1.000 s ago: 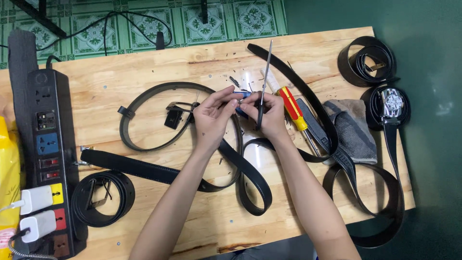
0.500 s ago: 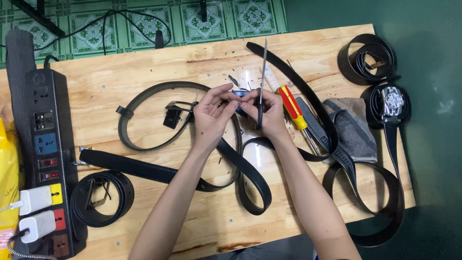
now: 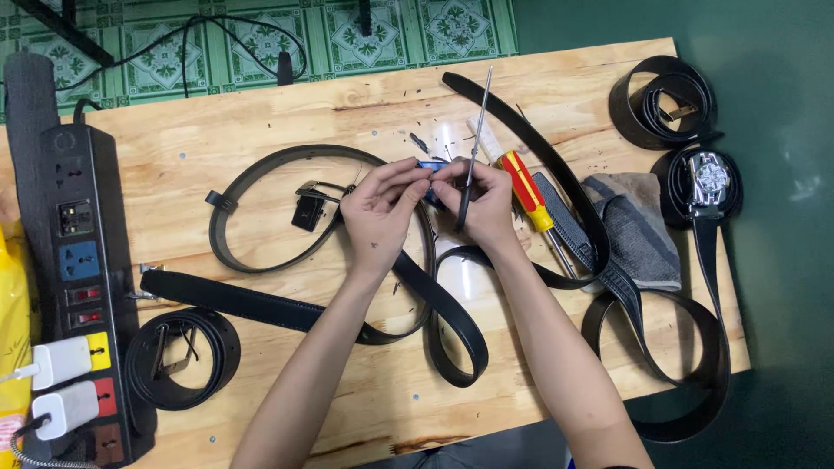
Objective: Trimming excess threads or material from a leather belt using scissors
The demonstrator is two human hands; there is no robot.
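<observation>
A small blue piece (image 3: 428, 164) is pinched over the pale wooden table (image 3: 261, 113), on which black belts (image 3: 300, 208) are spread, one with a silver buckle (image 3: 710, 178). A red-and-yellow handle is seen on the screwdriver (image 3: 526, 189), and a grey cloth (image 3: 632, 227) lies beside it. The black power strip (image 3: 74, 260) is marked with blue, yellow and red sockets, white chargers (image 3: 62, 382) are plugged in, and the floor (image 3: 252, 39) is tiled in a green-and-white pattern.

One head-worn camera, looking steeply down from above.

It faces the wooden table (image 3: 261, 122) almost square-on, close enough that both forearms enter from the bottom edge and the left hand (image 3: 380, 213) and right hand (image 3: 486, 204) meet near centre. Tiled floor (image 3: 261, 35) shows along the top, dark floor at right. No second view shares the scene.
</observation>
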